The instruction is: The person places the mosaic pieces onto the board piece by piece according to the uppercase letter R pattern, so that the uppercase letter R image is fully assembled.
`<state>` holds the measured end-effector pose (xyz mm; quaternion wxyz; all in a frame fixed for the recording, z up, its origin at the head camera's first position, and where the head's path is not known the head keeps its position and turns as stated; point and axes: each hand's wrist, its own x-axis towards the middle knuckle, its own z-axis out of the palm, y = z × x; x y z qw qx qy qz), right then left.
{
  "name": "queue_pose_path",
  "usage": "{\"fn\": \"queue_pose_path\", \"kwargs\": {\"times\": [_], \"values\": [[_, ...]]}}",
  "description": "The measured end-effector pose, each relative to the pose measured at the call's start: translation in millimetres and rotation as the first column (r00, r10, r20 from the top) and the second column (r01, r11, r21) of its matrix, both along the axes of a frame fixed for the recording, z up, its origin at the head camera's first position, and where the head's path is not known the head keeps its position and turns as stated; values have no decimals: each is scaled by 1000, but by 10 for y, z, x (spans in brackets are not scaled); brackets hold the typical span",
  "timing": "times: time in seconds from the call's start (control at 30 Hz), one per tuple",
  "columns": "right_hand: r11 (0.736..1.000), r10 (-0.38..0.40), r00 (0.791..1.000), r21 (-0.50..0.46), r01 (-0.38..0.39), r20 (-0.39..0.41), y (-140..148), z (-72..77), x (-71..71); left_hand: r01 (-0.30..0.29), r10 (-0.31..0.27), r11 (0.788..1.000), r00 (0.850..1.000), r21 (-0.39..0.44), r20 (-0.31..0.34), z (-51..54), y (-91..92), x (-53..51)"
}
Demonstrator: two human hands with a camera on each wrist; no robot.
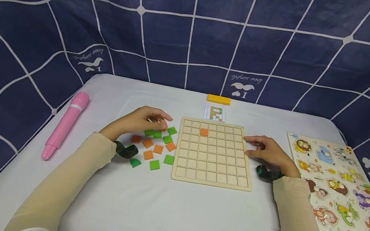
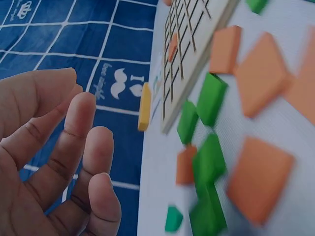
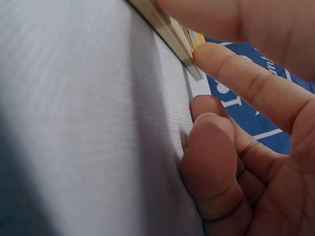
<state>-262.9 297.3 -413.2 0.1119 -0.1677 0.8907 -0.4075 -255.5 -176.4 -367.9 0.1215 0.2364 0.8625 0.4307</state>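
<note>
From my remote feed I saw the left hand (image 1: 137, 120) hang over the loose tiles (image 1: 158, 149), fingers bent but parted, nothing between them in the left wrist view: grip released. Tiles, orange and green, lay just under its fingertips, spreading nearside and toward the wooden board (image 1: 210, 184). Key relation: tiles left of board, left hand clearly the nearer one; board to the right of its fingertips, near but apart. Board roughly square, so I read no long axis; most tiles square too, several skewed to the grid. I had the right hand (image 1: 269, 151) on the board's other side, thumb and index touching its right edge, not wrapped round it, no tile seen there. One orange tile (image 1: 204, 132) sat in the grid, third column from left, second row from the far side. Pattern card (image 1: 215, 113) lay just beyond the board, yellow block (image 1: 218, 99) behind it
</note>
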Motion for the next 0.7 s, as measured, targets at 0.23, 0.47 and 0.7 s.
{"fn": "queue_pose_path", "kwargs": {"times": [0.23, 0.47, 0.7], "values": [[1000, -3, 1000, 8, 3, -1, 19, -4, 0, -54, 54, 998, 998, 13, 16, -55, -382, 212], [1000, -5, 1000, 8, 5, 5, 21, -17, -5, -82, 81, 996, 997, 34, 20, -111, -638, 382], [1000, -5, 1000, 4, 5, 8, 13, -12, -1, -84, 83, 995, 996, 49, 21, -143, -735, 433]]}}
